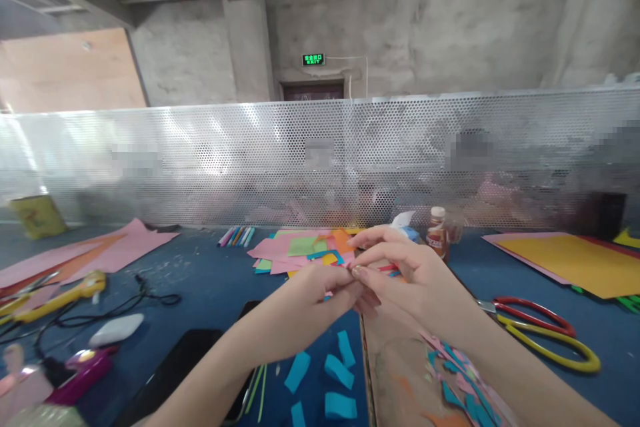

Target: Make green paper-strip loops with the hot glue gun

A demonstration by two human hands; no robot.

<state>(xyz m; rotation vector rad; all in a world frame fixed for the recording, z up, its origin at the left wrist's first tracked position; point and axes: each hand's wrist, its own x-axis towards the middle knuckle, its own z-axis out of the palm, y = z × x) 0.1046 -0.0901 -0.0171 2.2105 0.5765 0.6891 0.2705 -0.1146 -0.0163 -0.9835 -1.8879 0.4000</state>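
Observation:
My left hand [327, 290] and my right hand [407, 270] meet above the middle of the table, fingertips pressed together. The fingers of both are closed in a pinch around something small that they mostly hide; a sliver of pink shows beside the left fingers. Below them lie several short, folded blue paper strips [340, 371] on the blue table top. A sheet of brown cardboard [395, 383] sits under my right hand and forearm, with cut scraps of blue and pink paper [465, 387] on it. Behind the hands spreads a pile of coloured paper [280, 250].
Red-and-yellow-handled scissors [545, 333] lie at right, near stacked coloured sheets [565, 257]. A brown bottle [437, 233] stands behind my right hand. To the left are a yellow glue gun [65, 297], a black phone [175, 377] and markers [237, 236]. A perforated metal screen [225, 163] borders the table's back.

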